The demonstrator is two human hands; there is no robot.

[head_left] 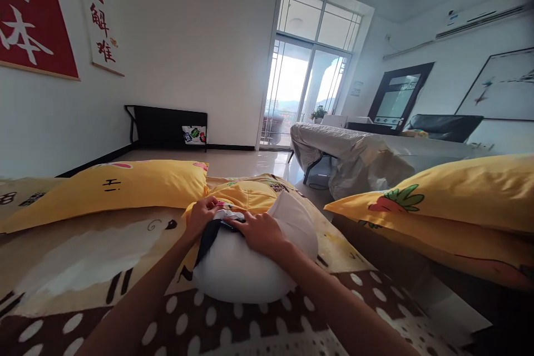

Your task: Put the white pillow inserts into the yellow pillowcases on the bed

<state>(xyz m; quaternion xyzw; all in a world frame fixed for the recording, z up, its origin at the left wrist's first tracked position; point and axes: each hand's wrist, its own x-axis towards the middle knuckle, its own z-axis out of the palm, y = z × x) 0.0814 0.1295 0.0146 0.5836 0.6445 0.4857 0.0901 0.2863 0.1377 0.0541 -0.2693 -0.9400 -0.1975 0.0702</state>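
Observation:
A plump white pillow (pixel 250 275) lies on the patterned blanket in front of me, its far end partly inside a yellow pillowcase (pixel 246 197). My left hand (pixel 204 216) is closed on the pillowcase's edge at the left of the opening. Fingers bent, my right hand (pixel 261 232) rests over the pillow and grips near the same opening, where a dark strip of fabric and some white show. Its thumb is hidden. One white corner of the pillow sticks up just beyond the right hand.
A yellow pillow (pixel 146 186) lies at the left on the blanket (pixel 137 267). More yellow pillows (pixel 459 194) with carrot prints are stacked at the right. Beyond stand a plastic-covered table (pixel 346 142), a glass door (pixel 308 78) and a black folded frame (pixel 162 125) by the wall.

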